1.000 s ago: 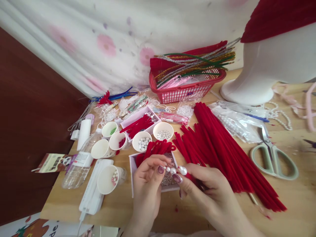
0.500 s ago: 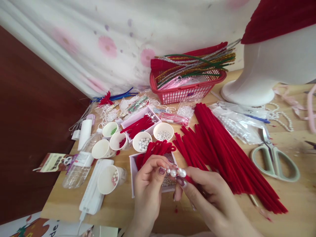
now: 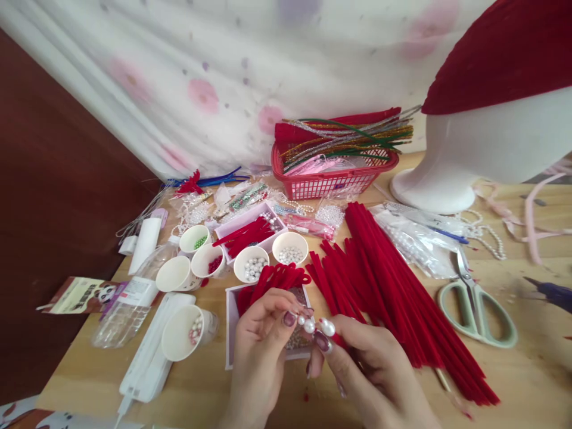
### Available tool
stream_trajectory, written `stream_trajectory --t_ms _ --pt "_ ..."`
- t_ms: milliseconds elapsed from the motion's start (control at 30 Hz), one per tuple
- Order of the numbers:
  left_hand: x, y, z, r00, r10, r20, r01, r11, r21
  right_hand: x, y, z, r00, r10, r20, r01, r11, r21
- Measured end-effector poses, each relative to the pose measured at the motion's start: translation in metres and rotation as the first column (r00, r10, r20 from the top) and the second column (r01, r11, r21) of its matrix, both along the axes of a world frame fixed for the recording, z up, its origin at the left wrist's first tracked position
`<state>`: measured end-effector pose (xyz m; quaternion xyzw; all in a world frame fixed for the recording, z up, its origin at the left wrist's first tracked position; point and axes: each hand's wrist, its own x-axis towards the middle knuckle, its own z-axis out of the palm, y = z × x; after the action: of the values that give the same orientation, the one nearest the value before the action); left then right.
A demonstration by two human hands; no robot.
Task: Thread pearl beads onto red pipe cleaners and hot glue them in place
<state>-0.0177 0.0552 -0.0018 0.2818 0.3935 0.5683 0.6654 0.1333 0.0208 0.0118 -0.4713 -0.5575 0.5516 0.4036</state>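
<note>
Several white pearl beads (image 3: 309, 325) of differing size sit in a short row between my two hands. My left hand (image 3: 264, 345) pinches the smaller-bead end with thumb and forefinger. The thumb and forefinger of my right hand (image 3: 370, 360) close on a red pipe cleaner (image 3: 340, 341), beside the largest pearl. Whatever joins the beads is too small to make out. Just behind the fingers is a lilac box (image 3: 229, 333) with small beads inside, partly covered by my left hand. Looped red pipe cleaners (image 3: 279, 279) lie in that box.
Paper cups (image 3: 251, 265) of beads stand behind and to the left. On the right are long red pipe cleaners (image 3: 384, 286), scissors (image 3: 476, 310) and a white mannequin head (image 3: 491, 143). A red basket (image 3: 335, 185) is at the back; a power strip (image 3: 154, 345) lies left.
The camera view has shifted, so the tabletop things appear lower and mostly farther left. Both hands keep the same grip on the beads and the red pipe cleaner.
</note>
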Motion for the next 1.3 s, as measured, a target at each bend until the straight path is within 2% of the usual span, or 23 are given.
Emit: stream_trajectory --t_ms 100,300,500,633,700,767,833,867,900,967,1000,1033,1200,1300 --pt "0.002 -0.001 0.001 1.000 -0.024 -0.016 0.024 1.000 -0.004 0.001 -0.002 -0.002 1.000 0.003 0.029 -0.002 1.000 -0.017" --pt "0.004 -0.007 -0.001 0.998 -0.058 -0.016 0.058 0.998 0.008 0.001 -0.004 -0.003 1.000 0.002 -0.015 -0.002 1.000 -0.019" --pt "0.007 -0.009 0.001 0.998 -0.063 -0.002 0.063 0.997 0.033 0.001 -0.009 -0.001 0.997 -0.067 0.024 0.068 0.996 -0.057" --pt "0.009 -0.010 0.001 0.997 -0.075 -0.017 0.075 0.997 0.014 0.000 -0.010 0.001 0.998 -0.056 0.016 0.057 0.996 -0.071" --pt "0.007 -0.010 -0.001 0.997 -0.065 -0.045 0.066 0.998 0.012 0.002 -0.011 0.002 0.999 -0.046 -0.026 0.044 0.996 -0.082" --pt "0.001 -0.009 -0.004 0.995 -0.008 -0.097 0.010 1.000 0.021 0.005 -0.012 0.001 0.997 -0.058 -0.055 0.054 0.996 -0.074" --pt "-0.009 -0.006 -0.007 0.968 0.063 -0.244 -0.054 0.998 0.044 0.010 -0.014 -0.002 0.996 -0.075 -0.057 0.071 0.995 -0.063" --pt "-0.014 -0.004 -0.007 0.920 0.067 -0.387 -0.049 0.997 0.056 0.013 -0.015 -0.004 0.995 -0.085 -0.048 0.082 0.995 -0.061" --pt "-0.019 -0.001 -0.008 0.822 0.033 -0.568 0.003 0.998 0.063 0.016 -0.017 -0.007 0.995 -0.095 -0.038 0.093 0.994 -0.065" --pt "-0.025 0.005 -0.008 0.501 -0.078 -0.862 0.191 0.981 0.022 0.021 -0.020 -0.013 0.993 -0.115 -0.033 0.112 0.990 -0.086" --pt "-0.026 0.008 -0.008 0.369 -0.101 -0.924 0.257 0.966 -0.003 0.024 -0.021 -0.017 0.992 -0.121 -0.038 0.116 0.988 -0.102" --pt "-0.025 0.011 -0.008 0.270 -0.111 -0.956 0.303 0.953 -0.025 0.026 -0.022 -0.019 0.991 -0.123 -0.044 0.117 0.986 -0.121" --pt "-0.006 0.021 -0.010 0.012 -0.161 -0.987 0.400 0.905 -0.142 0.037 -0.026 -0.028 0.998 -0.060 0.001 0.060 0.991 -0.122" --pt "0.004 0.023 -0.012 -0.077 -0.186 -0.980 0.437 0.877 -0.201 0.042 -0.025 -0.027 0.996 -0.058 0.071 0.065 0.994 -0.091"
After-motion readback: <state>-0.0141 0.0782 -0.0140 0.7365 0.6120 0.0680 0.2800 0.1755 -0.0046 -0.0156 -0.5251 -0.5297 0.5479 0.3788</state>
